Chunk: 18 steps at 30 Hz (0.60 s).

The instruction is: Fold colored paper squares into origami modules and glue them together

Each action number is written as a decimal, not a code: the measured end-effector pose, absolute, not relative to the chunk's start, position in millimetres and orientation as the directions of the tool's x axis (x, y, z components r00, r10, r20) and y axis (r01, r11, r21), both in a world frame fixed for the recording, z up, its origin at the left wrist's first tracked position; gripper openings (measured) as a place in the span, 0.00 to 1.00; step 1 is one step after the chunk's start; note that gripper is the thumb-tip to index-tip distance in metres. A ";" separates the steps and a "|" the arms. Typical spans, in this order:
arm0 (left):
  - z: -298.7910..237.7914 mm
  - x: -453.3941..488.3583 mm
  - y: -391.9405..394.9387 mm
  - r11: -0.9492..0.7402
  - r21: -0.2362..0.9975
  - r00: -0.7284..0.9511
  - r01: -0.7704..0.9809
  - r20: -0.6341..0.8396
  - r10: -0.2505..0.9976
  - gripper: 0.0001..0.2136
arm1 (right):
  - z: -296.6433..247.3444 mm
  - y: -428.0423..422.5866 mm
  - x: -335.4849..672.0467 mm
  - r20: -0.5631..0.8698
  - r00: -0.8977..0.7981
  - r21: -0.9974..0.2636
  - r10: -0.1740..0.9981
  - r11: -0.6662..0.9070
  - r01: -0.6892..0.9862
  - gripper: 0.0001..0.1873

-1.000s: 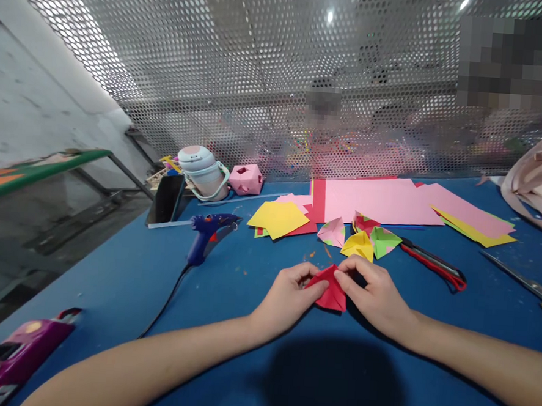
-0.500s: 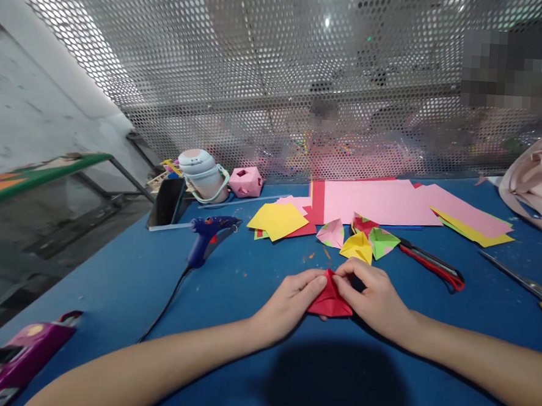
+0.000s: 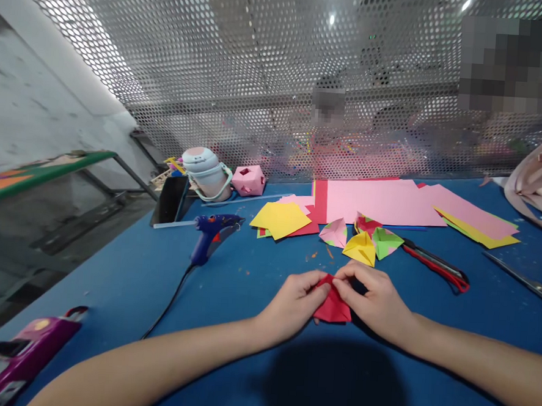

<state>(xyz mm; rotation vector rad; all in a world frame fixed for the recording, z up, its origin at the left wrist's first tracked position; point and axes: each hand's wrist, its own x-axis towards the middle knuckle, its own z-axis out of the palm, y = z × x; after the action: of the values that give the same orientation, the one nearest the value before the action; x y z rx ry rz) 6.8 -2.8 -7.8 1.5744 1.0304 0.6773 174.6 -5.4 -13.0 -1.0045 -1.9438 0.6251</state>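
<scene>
Between my hands is a red folded paper piece [image 3: 334,308], low over the blue table. My left hand [image 3: 295,299] pinches its left side and top, thumb on the near face. From the other side, my right hand [image 3: 370,295] grips the top corner between thumb and fingertips. Just beyond them lie several folded paper pieces: a pink one [image 3: 334,232], a yellow one [image 3: 360,249], a green one [image 3: 386,242] and a red patterned one [image 3: 366,223]. Cut yellow paper [image 3: 281,220] rests on other coloured sheets farther left.
A blue glue gun [image 3: 207,236] with its cord lies left, near a purple power strip [image 3: 37,348]. At the right are a red utility knife [image 3: 436,266] and scissors [image 3: 523,278]. Pink sheets [image 3: 376,203], a pink paper ball [image 3: 248,180] and a lidded cup [image 3: 208,174] stand along the mesh.
The red paper has tilted slightly between my fingers, and my left thumb has shifted over its face. Both hands stay at it. The whole view has moved a little.
</scene>
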 end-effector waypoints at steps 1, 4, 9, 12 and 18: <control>-7.6 6.7 -3.0 -0.044 0.962 0.468 0.269 -0.091 0.879 0.11 | -12.6 -5.0 174.6 0.444 -0.324 -0.729 0.835 0.547 0.411 0.07; -6.7 6.2 -3.1 -0.067 0.957 0.485 0.281 -0.081 0.871 0.11 | -12.4 -4.2 174.8 0.428 -0.317 -0.745 0.847 0.529 0.408 0.07; -7.0 6.0 -2.6 -0.094 0.951 0.511 0.296 -0.075 0.856 0.11 | -14.3 -4.4 176.0 0.410 -0.335 -0.757 0.849 0.521 0.395 0.07; -7.1 5.9 -3.3 -0.076 0.957 0.517 0.279 -0.083 0.852 0.10 | -14.6 -4.6 176.4 0.414 -0.335 -0.755 0.846 0.525 0.392 0.06; -7.4 2.2 -3.2 0.010 0.989 0.546 0.151 -0.092 0.833 0.17 | -14.1 -4.3 176.2 0.434 -0.318 -0.744 0.843 0.534 0.400 0.06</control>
<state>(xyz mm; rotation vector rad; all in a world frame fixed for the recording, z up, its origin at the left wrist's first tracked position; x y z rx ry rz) 2.2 -3.2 -7.4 1.4921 0.8860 0.6600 176.2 -4.3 -14.1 -1.0137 -1.9247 0.6588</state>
